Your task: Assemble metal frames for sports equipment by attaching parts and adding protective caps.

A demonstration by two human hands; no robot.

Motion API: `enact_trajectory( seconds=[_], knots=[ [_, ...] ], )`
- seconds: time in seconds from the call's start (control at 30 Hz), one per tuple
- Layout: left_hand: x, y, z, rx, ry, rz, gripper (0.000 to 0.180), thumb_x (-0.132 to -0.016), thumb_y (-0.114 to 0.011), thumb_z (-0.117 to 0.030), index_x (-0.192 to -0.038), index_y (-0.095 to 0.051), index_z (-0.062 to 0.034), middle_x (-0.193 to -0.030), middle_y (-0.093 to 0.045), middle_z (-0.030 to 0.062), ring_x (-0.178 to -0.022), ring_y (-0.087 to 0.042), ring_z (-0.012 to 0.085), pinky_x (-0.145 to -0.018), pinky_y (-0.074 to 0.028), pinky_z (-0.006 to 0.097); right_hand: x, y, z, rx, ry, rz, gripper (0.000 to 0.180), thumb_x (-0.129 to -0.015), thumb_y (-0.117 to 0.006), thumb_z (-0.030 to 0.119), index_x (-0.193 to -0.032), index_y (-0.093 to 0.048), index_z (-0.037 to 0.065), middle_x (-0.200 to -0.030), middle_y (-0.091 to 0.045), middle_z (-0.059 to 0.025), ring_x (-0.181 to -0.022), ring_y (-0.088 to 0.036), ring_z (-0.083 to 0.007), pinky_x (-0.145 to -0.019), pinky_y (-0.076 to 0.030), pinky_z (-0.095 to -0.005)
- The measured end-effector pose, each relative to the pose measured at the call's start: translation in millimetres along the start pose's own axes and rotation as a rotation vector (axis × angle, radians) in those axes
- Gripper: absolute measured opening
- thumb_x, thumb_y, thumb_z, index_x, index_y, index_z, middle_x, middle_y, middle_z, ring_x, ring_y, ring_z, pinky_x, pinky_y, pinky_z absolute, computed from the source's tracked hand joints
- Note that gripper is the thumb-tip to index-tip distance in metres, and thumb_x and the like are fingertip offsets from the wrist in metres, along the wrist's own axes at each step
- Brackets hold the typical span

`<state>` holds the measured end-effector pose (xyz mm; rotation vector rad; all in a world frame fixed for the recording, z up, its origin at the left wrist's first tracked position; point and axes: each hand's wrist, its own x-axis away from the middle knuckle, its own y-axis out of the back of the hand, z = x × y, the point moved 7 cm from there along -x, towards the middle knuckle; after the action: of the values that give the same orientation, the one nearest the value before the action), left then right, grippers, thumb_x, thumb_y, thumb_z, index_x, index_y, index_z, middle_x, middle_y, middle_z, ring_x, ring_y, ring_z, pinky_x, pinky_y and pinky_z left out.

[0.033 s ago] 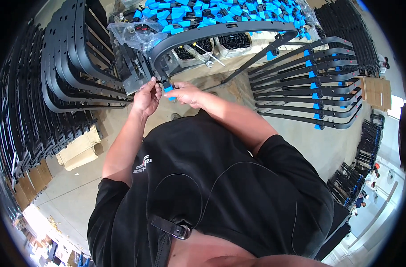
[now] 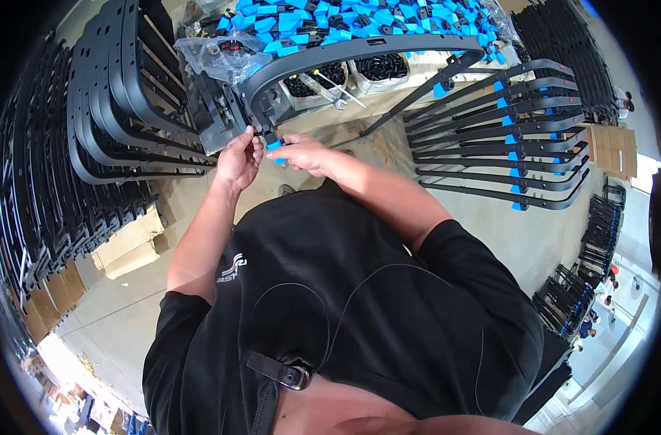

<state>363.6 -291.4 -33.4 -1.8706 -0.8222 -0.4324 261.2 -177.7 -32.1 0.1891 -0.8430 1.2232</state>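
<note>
A curved black metal frame (image 2: 359, 49) arches across the front of the bench, its left end bending down to my hands. At that end sits a blue plastic piece (image 2: 275, 148). My right hand (image 2: 305, 154) is closed round this piece, thumb lying along it. Just left of the frame's end, my left hand (image 2: 240, 158) has thumb and forefinger pinched together; whatever is between them is too small to make out. Another blue piece (image 2: 441, 90) is on the frame's right-hand leg.
A heap of blue and black plastic pieces (image 2: 359, 22) covers the bench. Bins of black fasteners (image 2: 380, 68) and a wrench (image 2: 341, 104) lie behind the frame. Stacked black frames stand left (image 2: 120, 94), and frames with blue pieces stand right (image 2: 512, 145). A plastic bag (image 2: 222, 58) lies at the bench's left.
</note>
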Motion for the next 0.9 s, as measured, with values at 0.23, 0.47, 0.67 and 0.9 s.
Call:
enact_trajectory(
  seconds=[0.23, 0.47, 0.67, 0.9],
  knots=[
    [6, -6, 10, -0.007, 0.001, -0.043, 0.015, -0.101, -0.066, -0.022, -0.095, -0.065, -0.0086, -0.082, -0.065, 0.0007, -0.070, -0.058, 0.0113, -0.063, -0.048, 0.024, 3, 1, -4, -0.094, -0.006, 0.002, 0.032, -0.086, -0.079, 0.028, -0.109, -0.066, 0.012, -0.083, -0.059, 0.0023, -0.054, -0.038, -0.0042, -0.048, -0.027, -0.0238],
    [0, -3, -3, -0.331, -0.125, -0.122, 0.020, -0.100, -0.068, -0.025, -0.091, -0.066, -0.0068, -0.077, -0.063, 0.0001, -0.063, -0.055, 0.0117, -0.056, -0.046, 0.026, 4, -1, -2, -0.078, 0.047, -0.003, 0.026, -0.090, -0.074, 0.027, -0.111, -0.067, 0.011, -0.081, -0.056, 0.0024, -0.052, -0.037, -0.0050, -0.047, -0.026, -0.0244],
    [39, -25, -8, -0.912, -0.387, -0.416, 0.040, -0.100, -0.066, -0.024, -0.124, -0.065, 0.0082, -0.090, -0.070, 0.0051, -0.078, -0.061, 0.0071, -0.067, -0.050, 0.024, 4, 5, -8, -0.123, 0.019, -0.013, 0.026, -0.092, -0.071, 0.025, -0.112, -0.068, 0.009, -0.078, -0.055, 0.0019, -0.052, -0.038, -0.0065, -0.046, -0.026, -0.0262],
    [34, -6, 5, -0.952, -0.454, -0.233, 0.043, -0.096, -0.064, -0.014, -0.136, -0.062, 0.0017, -0.107, -0.072, 0.0100, -0.087, -0.063, 0.0138, -0.081, -0.052, 0.028, 8, 6, -6, -0.031, 0.047, -0.153, 0.032, -0.092, -0.071, 0.025, -0.119, -0.065, 0.009, -0.083, -0.057, 0.0024, -0.060, -0.044, -0.0071, -0.051, -0.034, -0.0262]
  ],
)
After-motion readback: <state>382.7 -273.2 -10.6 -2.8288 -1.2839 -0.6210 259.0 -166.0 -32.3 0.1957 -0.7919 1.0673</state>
